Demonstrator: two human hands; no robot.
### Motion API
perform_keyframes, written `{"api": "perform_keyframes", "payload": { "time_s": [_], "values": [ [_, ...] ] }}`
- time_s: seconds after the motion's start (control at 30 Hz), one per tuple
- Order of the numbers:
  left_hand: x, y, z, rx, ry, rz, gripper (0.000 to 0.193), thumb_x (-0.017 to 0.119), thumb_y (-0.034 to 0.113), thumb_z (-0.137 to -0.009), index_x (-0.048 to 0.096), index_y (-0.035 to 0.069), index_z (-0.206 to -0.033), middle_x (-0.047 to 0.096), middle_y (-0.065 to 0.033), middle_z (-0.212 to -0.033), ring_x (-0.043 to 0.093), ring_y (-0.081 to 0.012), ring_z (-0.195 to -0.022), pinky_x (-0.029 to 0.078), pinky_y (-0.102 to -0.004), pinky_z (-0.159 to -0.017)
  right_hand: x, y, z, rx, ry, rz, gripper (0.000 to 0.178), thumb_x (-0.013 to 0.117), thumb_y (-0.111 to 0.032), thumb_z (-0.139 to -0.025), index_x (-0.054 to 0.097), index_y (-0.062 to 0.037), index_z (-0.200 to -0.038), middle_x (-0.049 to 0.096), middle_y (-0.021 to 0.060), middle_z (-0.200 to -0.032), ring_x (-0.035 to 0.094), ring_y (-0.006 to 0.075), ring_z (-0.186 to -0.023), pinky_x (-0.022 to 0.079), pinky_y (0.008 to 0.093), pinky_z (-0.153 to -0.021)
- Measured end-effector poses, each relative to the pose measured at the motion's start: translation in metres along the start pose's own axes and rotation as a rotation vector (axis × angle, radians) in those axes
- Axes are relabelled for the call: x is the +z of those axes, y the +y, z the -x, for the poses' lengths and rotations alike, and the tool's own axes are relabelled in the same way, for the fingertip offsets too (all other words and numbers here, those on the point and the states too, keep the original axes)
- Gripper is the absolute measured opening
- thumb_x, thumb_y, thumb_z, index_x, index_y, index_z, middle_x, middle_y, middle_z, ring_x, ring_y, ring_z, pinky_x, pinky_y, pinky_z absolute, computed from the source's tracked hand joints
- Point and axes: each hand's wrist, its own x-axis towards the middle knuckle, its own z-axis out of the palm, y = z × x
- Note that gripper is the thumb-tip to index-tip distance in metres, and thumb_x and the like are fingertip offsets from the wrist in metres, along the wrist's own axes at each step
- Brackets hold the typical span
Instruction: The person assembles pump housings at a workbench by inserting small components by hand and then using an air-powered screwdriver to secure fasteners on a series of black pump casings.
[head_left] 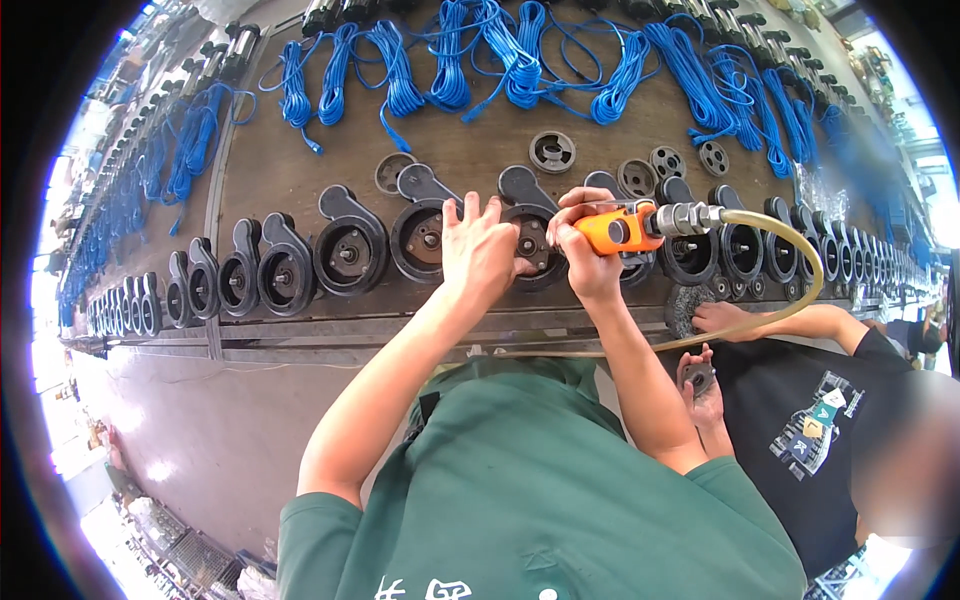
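Note:
My right hand (592, 258) is closed around an orange air tool (618, 230), whose metal coupling points right and joins a pale yellow hose (795, 232). The tool's left end is beside a black round housing (521, 183) with a raised arm and a bolted centre; its tip is hidden by my fingers. Spread over the left side of that housing is my left hand (480, 248), fingers stretched out and thumb near the centre plate. Left of it stands another black housing (424, 183), partly covered by my fingers, with an open front and a central shaft.
Similar housings (350, 248) line the bench's near edge both ways. Loose grey handwheel-like discs (552, 152) lie behind, with bundled blue ropes (450, 60) farther back. At right a co-worker in a black shirt (790, 400) holds a dark flat part (698, 376); the hose passes close by.

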Motion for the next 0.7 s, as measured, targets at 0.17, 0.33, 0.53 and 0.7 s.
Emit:
{"api": "perform_keyframes", "payload": {
  "time_s": [0.17,0.33,0.53,0.7],
  "values": [
    [0.009,0.004,0.001,-0.004,0.116,-0.007,0.04,0.085,0.043,-0.062,0.079,0.01,-0.082,0.066,-0.0122,-0.114,0.051,-0.0327,-0.121,0.034,-0.0544,-0.107,0.002,0.001,-0.012,-0.075,-0.014,0.04,0.026,0.053,0.002,-0.085,0.048,0.0023,-0.111,0.058,0.0078,-0.075,0.058,0.0159,-0.068,0.049,0.0292,-0.068],
    [0.001,0.005,0.001,-0.015,-0.021,-0.01,0.041,0.084,0.041,-0.065,0.076,0.01,-0.09,0.064,-0.0133,-0.115,0.052,-0.0342,-0.122,0.034,-0.0558,-0.108,0.008,-0.002,-0.029,-0.101,0.032,-0.027,0.024,0.051,0.003,-0.086,0.048,0.0038,-0.11,0.058,0.0089,-0.075,0.057,0.0153,-0.066,0.05,0.0302,-0.067],
    [0.002,0.004,0.002,-0.019,0.0,0.007,0.04,0.084,0.041,-0.066,0.076,0.01,-0.089,0.065,-0.0118,-0.111,0.053,-0.033,-0.119,0.034,-0.0534,-0.106,0.011,-0.002,-0.031,-0.099,0.041,-0.019,0.022,0.049,0.003,-0.087,0.048,0.005,-0.108,0.057,0.009,-0.074,0.056,0.0153,-0.065,0.05,0.0303,-0.067],
    [0.0,0.004,0.001,-0.026,-0.016,0.033,0.04,0.084,0.042,-0.066,0.076,0.011,-0.09,0.065,-0.0113,-0.111,0.053,-0.0325,-0.119,0.033,-0.0531,-0.107,0.012,-0.002,-0.034,-0.07,0.027,-0.065,0.021,0.05,0.003,-0.087,0.048,0.0028,-0.108,0.057,0.0073,-0.074,0.056,0.0144,-0.066,0.049,0.0292,-0.066]
  ]
}}
